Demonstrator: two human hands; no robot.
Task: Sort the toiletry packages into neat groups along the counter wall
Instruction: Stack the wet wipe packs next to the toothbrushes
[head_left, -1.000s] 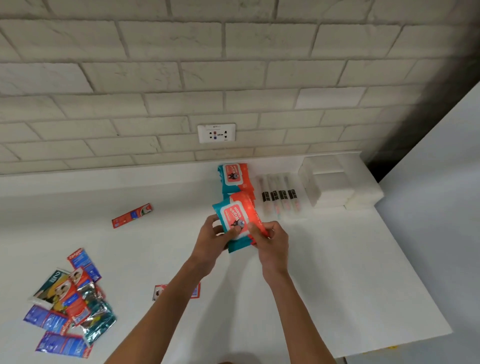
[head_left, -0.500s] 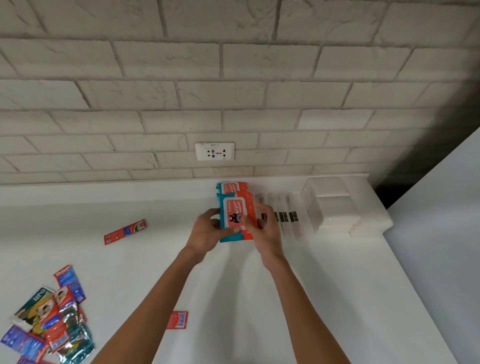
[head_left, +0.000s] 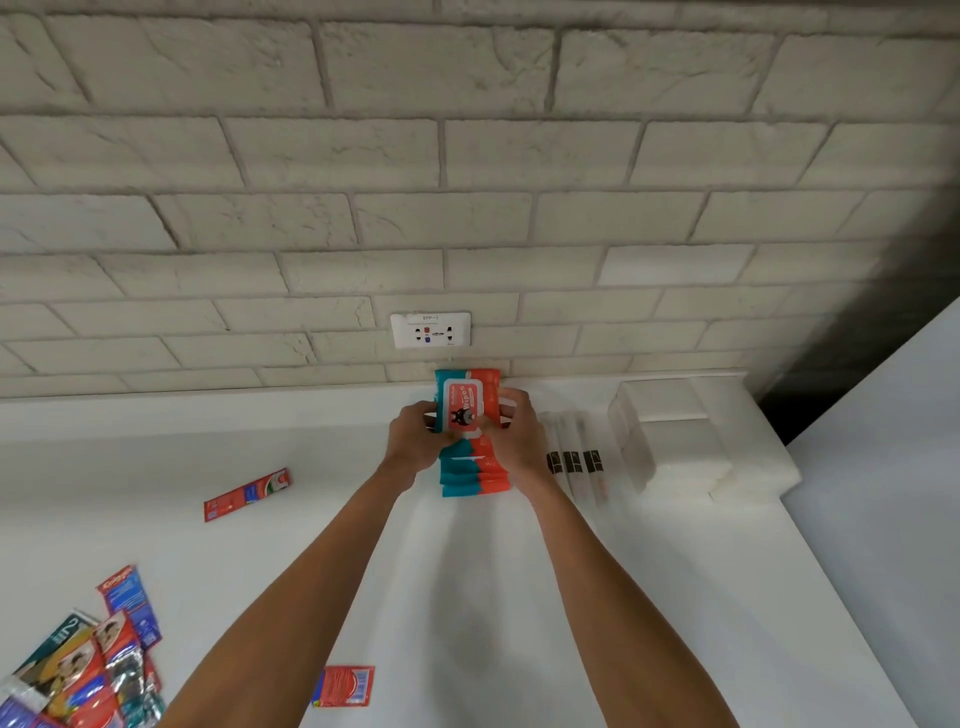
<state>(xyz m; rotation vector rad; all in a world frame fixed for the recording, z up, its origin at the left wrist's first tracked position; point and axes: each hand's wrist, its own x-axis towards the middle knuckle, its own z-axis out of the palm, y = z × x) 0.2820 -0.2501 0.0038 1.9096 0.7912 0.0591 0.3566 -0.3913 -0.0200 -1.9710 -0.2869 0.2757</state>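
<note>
Left hand (head_left: 415, 439) and right hand (head_left: 514, 441) both grip a wipes pack (head_left: 466, 410) atop the stack (head_left: 475, 475); toothbrushes (head_left: 574, 462) lie beside.

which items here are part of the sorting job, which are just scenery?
Job:
- wipes pack, held by left hand and right hand over the wipes stack
- toothbrush packs
- white blocks
- toothpaste box
- sachet pile
- red sachet

Scenery:
- wall socket
- brick wall
- counter
</note>
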